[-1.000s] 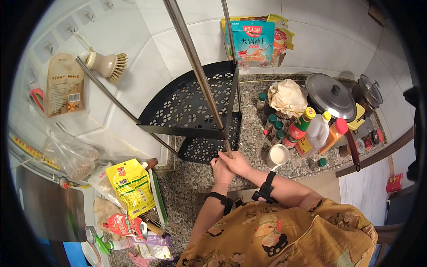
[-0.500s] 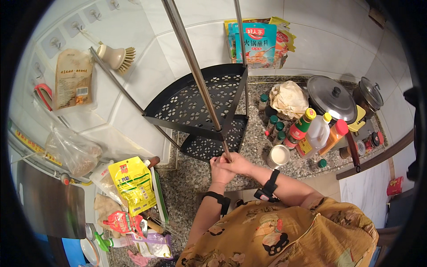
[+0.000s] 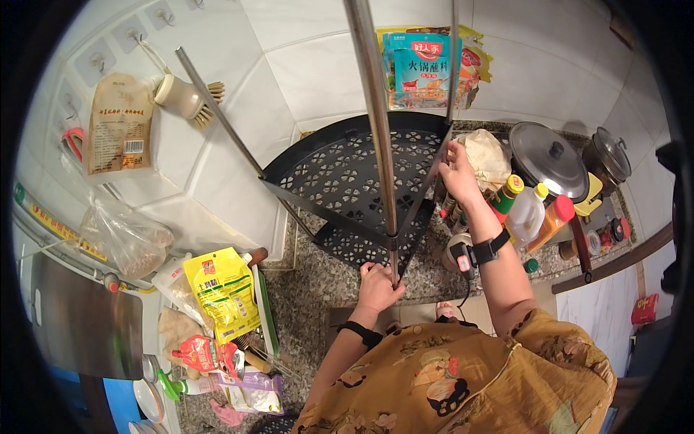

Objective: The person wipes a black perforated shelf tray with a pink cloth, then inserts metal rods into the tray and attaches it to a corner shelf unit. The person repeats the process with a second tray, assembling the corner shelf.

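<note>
A black perforated corner shelf rack (image 3: 340, 173) with silver poles stands in the tiled corner on the granite counter. My left hand (image 3: 377, 286) grips the base of the front silver pole (image 3: 376, 123) near the lower shelf. My right hand (image 3: 457, 170) reaches up to the right edge of the upper shelf, fingers touching the rack by the right pole; whether it grips is unclear. Both wrists wear black bands.
Sauce bottles (image 3: 531, 213), a lidded pot (image 3: 549, 155) and a white bag (image 3: 488, 155) crowd the right counter. Seasoning packets (image 3: 426, 69) lean on the back wall. A yellow packet (image 3: 224, 289), bags and a hanging brush (image 3: 184, 98) sit left.
My right hand left the pole base and rose to the upper shelf's right edge. The left hand stays at the pole base. The view has moved closer to the rack.
</note>
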